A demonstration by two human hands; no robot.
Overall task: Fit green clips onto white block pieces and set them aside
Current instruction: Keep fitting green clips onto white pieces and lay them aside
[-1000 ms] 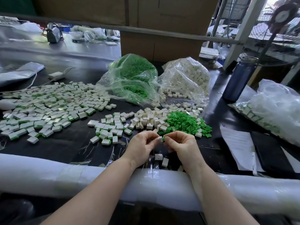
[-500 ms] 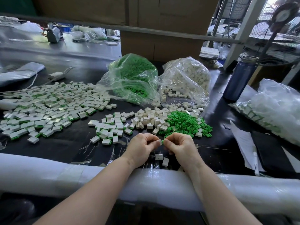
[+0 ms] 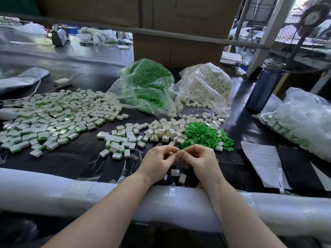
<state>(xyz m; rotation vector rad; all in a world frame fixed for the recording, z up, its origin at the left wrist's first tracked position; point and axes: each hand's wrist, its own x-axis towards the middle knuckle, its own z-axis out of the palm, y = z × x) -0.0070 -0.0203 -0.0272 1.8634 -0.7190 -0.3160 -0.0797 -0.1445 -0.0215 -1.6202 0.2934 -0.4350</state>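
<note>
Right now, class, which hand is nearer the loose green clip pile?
Right. The right hand sits just below the green clip pile, almost at its near edge. The left hand lies further off, below and left of it.

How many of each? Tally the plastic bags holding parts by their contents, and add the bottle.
Bags of green clips: 1
Bags of white blocks: 1
Bags of fitted white-and-green pieces: 1
Blue bottles: 1
Total: 4
</note>
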